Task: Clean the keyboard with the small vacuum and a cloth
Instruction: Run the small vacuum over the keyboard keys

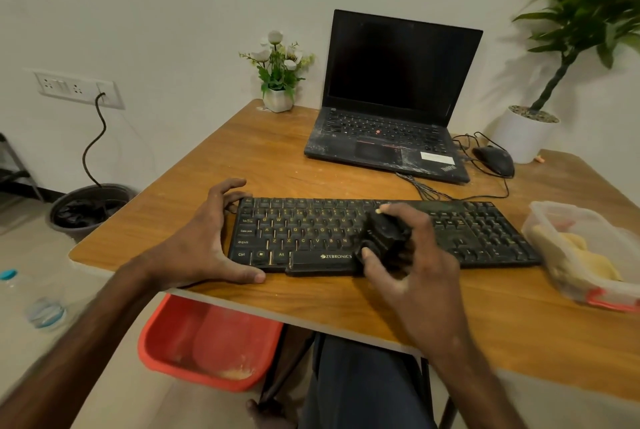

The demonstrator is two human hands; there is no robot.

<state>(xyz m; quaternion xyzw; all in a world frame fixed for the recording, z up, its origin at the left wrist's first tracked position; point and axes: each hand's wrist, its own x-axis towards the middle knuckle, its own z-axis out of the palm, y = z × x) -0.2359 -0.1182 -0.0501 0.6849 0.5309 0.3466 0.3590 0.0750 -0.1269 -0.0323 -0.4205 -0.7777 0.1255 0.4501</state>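
The keyboard (311, 231) is lying across the near middle of the surface (277, 158). Its nine o'clock end is being braced by the left hand (207, 241), thumb at the front edge and curled fingers reaching over the back corner. The small vacuum (384, 238) is being gripped in the right hand (415, 262), with its dark body being pointed down at the keys just at three o'clock of the space bar. Whether the nozzle is touching them cannot be told.

The vacuuming pass is judged to be the step in hand. It is best being done in slow, overlapping rows, with the nozzle low and tilted into the gaps. The dusty three o'clock block is being left for last, with the brace firm so the board is not being pushed about.

A yellow thing (585, 255), perhaps the cloth, is lying in the clear container (530, 231) at three o'clock.
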